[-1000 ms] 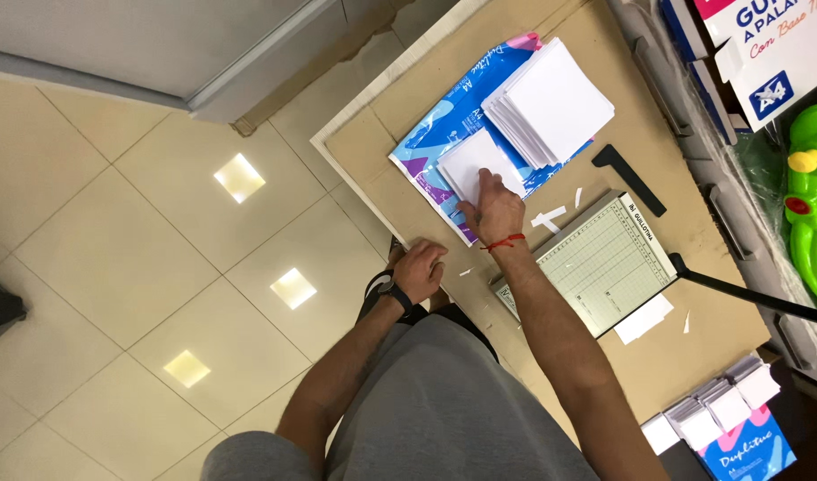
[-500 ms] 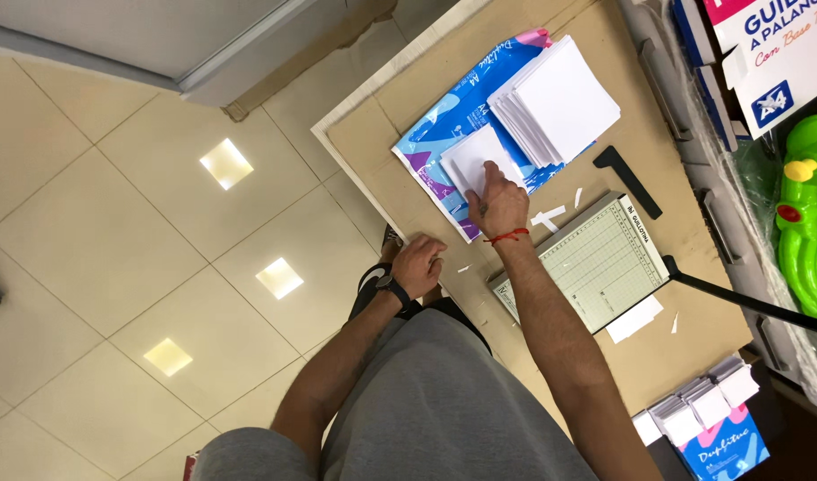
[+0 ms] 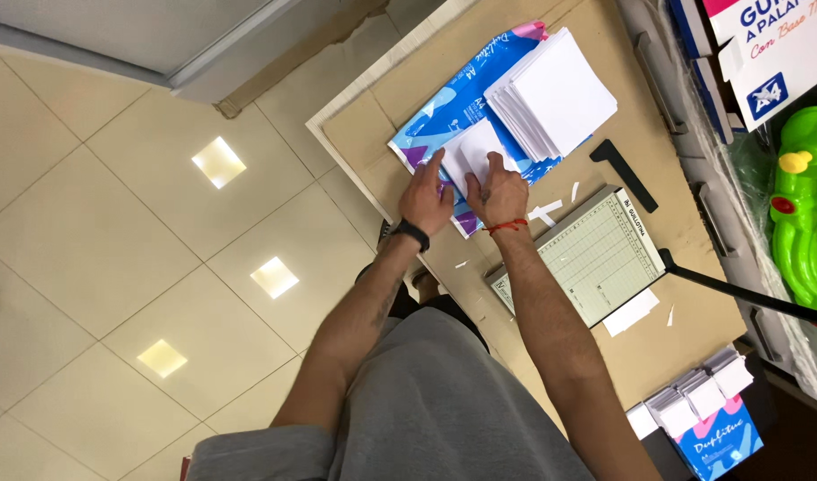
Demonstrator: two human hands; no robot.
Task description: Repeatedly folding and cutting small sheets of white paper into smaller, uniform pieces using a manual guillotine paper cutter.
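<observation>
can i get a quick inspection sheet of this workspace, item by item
surface: brown table, pale edge, partly covered.
job's things: small white paper stack on a blue paper wrapper; bigger white sheet pile beside it.
clutter: paper guillotine cutter with long black handle, black ruler bar, paper scraps, cut slips in blue box.
grippers: left hand and right hand both rest on the small stack; grip unclear.
cables: nothing seen.
surroundings: beige tiled floor, green plastic toy.
</observation>
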